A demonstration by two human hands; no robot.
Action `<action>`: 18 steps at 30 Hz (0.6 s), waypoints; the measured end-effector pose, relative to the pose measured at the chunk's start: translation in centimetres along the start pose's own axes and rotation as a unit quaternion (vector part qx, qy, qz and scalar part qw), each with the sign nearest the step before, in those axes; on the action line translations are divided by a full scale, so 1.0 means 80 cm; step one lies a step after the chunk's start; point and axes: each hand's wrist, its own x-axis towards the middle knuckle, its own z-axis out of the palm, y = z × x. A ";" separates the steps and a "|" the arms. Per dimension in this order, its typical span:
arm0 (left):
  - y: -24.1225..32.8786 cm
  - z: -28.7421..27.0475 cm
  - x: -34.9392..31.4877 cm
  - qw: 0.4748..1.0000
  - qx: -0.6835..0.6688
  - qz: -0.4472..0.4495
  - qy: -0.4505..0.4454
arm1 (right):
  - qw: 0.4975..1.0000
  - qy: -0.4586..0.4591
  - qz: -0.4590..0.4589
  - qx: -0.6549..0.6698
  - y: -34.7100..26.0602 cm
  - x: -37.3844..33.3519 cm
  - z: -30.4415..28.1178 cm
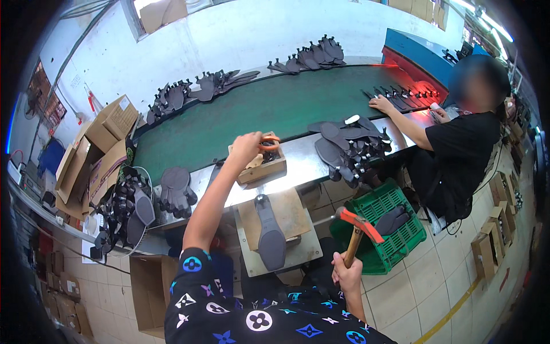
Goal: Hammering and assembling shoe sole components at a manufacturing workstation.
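Observation:
My left hand is closed at a small wooden box on the metal ledge, with an orange-handled tool in its fingers; the tool's working end is hidden. Small dark pieces lie in that box. In my right hand is a hammer, gripped by its wooden handle, its orange head raised beside the bench. Between my arms a dark grey shoe sole lies on a pale work board, heel end away from me. Neither hand touches this sole.
A green conveyor belt runs behind, with soles along its far edge. Piled soles lie on the ledge. A green crate stands right, cardboard boxes left. A seated co-worker reaches over the belt.

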 end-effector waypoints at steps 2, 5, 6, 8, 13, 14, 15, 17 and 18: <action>-0.007 -0.015 -0.017 0.984 -0.037 -0.164 0.050 | 1.000 0.004 0.004 0.017 0.005 0.001 -0.008; -0.053 -0.017 -0.033 0.955 -0.069 -0.289 0.015 | 0.999 -0.013 0.026 0.025 0.007 0.011 -0.013; -0.064 -0.012 -0.034 0.954 -0.103 -0.283 0.006 | 1.000 -0.009 0.022 0.018 0.004 0.017 -0.013; -0.069 0.012 -0.043 0.951 -0.085 -0.295 0.028 | 1.000 -0.009 0.020 0.008 0.003 0.025 -0.012; -0.053 0.020 -0.030 0.954 0.017 -0.297 0.047 | 1.000 0.006 0.015 0.006 0.007 0.031 -0.011; -0.041 0.016 -0.027 0.952 0.083 -0.288 0.056 | 1.000 0.016 0.014 -0.009 0.010 0.031 -0.014; -0.033 0.011 -0.025 0.944 0.149 -0.285 0.068 | 1.000 0.017 0.013 -0.009 0.012 0.030 -0.018; -0.028 0.016 -0.009 0.965 0.126 -0.207 0.104 | 0.999 -0.015 -0.038 0.011 0.021 0.025 -0.029; -0.026 0.021 -0.003 0.977 0.101 -0.129 0.139 | 0.998 -0.026 -0.064 0.010 0.030 0.028 -0.038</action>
